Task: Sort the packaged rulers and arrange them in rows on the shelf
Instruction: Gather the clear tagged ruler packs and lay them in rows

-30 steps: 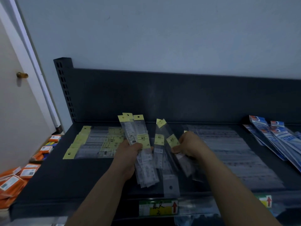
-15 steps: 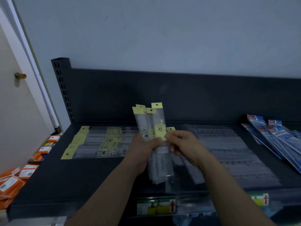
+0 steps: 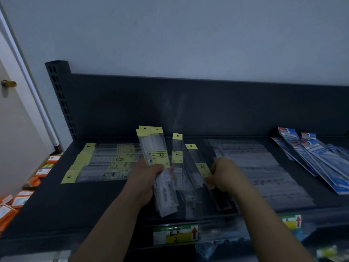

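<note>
while left hand [image 3: 146, 179] grips ruler bundle [image 3: 152, 146], right hand [image 3: 225, 173] pinches single ruler [image 3: 197, 159].

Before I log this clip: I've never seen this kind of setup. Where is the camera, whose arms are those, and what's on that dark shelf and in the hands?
There is no machine here. A person works with bare hands, and the only camera sits on their head, looking forward and down, so both arms enter from the bottom of the picture. The left hand grips a fanned bundle of rulers in clear sleeves with yellow tops. The right hand pinches a single ruler pack just beside that bundle. Below them is a dark shelf. On its left part a row of yellow-topped rulers lies flat. Right of the hands lie clear packs, and at the far right blue packs. A price label sits on the shelf's front edge. Orange packs lie on the floor at left.
</note>
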Available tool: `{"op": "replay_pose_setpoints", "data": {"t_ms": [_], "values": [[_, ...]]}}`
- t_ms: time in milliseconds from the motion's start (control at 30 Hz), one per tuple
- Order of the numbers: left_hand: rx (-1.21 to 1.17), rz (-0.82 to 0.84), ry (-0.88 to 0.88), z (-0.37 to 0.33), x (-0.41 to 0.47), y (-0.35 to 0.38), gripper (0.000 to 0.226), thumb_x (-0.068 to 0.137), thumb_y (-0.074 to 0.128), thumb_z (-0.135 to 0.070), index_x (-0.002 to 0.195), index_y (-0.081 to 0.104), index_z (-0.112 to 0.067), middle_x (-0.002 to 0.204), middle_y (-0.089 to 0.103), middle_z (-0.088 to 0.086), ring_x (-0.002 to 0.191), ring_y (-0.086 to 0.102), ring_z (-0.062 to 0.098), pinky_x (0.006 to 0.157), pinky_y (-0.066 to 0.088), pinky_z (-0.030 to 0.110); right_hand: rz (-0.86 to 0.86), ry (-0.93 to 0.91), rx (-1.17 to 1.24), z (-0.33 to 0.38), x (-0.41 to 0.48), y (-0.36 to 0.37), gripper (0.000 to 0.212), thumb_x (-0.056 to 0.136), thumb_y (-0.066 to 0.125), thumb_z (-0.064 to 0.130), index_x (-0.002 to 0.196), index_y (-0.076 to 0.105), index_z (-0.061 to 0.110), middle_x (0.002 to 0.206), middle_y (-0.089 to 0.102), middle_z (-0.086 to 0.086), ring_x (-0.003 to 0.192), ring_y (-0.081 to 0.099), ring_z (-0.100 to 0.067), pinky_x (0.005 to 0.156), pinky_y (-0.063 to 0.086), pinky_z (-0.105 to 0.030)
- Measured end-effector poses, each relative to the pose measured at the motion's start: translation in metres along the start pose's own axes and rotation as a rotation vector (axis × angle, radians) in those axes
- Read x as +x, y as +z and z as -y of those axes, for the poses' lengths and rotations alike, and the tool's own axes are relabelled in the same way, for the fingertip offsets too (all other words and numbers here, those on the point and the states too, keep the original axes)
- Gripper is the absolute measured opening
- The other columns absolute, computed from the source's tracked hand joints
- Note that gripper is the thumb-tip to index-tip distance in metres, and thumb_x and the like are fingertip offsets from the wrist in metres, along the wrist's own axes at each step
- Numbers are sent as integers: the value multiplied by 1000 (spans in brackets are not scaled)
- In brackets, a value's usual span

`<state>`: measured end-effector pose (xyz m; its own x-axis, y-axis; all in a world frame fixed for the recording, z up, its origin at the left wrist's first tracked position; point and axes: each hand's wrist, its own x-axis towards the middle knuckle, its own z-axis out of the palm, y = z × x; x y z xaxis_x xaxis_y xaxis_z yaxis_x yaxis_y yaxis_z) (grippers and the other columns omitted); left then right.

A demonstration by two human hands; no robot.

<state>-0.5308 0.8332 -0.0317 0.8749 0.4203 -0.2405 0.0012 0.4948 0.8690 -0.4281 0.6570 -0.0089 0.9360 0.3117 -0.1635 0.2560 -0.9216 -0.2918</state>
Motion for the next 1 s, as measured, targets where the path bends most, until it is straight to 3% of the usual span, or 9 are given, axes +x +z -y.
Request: {"op": "replay_pose_setpoints", "data": {"t_ms": [200,367,467,567,667,800,867,933,1000], "values": [[31,8,14,0,-3,-1,25,90,50,12,112,59,2,103,69,24,81,71,28,67,60,41,122,115,107,0,6,-8,40,66,80,16,97,58,5,94,58,-8,81,56,-23,65,44,-26],[55,-2,20,0,-5,2,23,91,49,13,105,61,0,100,70,21,76,72,25,67,60,38,165,59,248,-6,2,-15,27,72,77,14,62,52,13,66,53,2,60,51,-10,46,36,-20],[61,-10,12,2,-3,3,24,92,46,12,110,59,0,100,70,23,82,71,30,67,60,41,1,-2,381,-11,4,-13,31,82,70,20,62,53,5,56,47,-1,50,44,-10,41,33,-20],[12,12,-1,3,-3,9,22,95,46,6,109,61,0,99,71,21,88,70,34,79,57,48,-113,-132,732,-5,0,-7,32,85,69,28,74,64,-1,66,58,-6,63,53,-14,58,42,-23],[-28,61,2,0,-7,17,16,94,55,-5,107,65,-1,98,73,18,85,69,31,78,58,43,138,-265,939,16,-13,6,23,87,66,27,84,69,5,81,68,-8,75,61,-18,71,50,-31],[17,-33,35,-3,-5,13,22,90,60,1,112,62,2,105,70,22,88,69,33,73,59,40,263,-360,858,33,-15,20,35,97,51,33,77,65,8,67,64,2,61,57,-8,61,46,-25],[27,-103,58,-6,-3,4,24,89,59,4,113,60,3,105,68,23,87,68,32,66,59,37,89,-332,739,34,-7,22,37,97,50,32,71,62,10,57,58,7,53,51,-5,56,43,-28],[5,-145,79,-10,-4,-8,21,90,55,7,110,60,1,103,68,22,83,68,30,61,59,34,-115,-258,460,35,1,26,32,91,57,43,78,62,13,67,59,6,65,56,-11,57,43,-30],[-28,-154,95,-14,-5,-19,21,91,49,10,107,60,1,101,69,21,81,69,28,60,59,34,-144,-145,214,45,4,30,43,78,63,59,87,59,17,81,60,4,76,58,-15,53,38,-26]]}}
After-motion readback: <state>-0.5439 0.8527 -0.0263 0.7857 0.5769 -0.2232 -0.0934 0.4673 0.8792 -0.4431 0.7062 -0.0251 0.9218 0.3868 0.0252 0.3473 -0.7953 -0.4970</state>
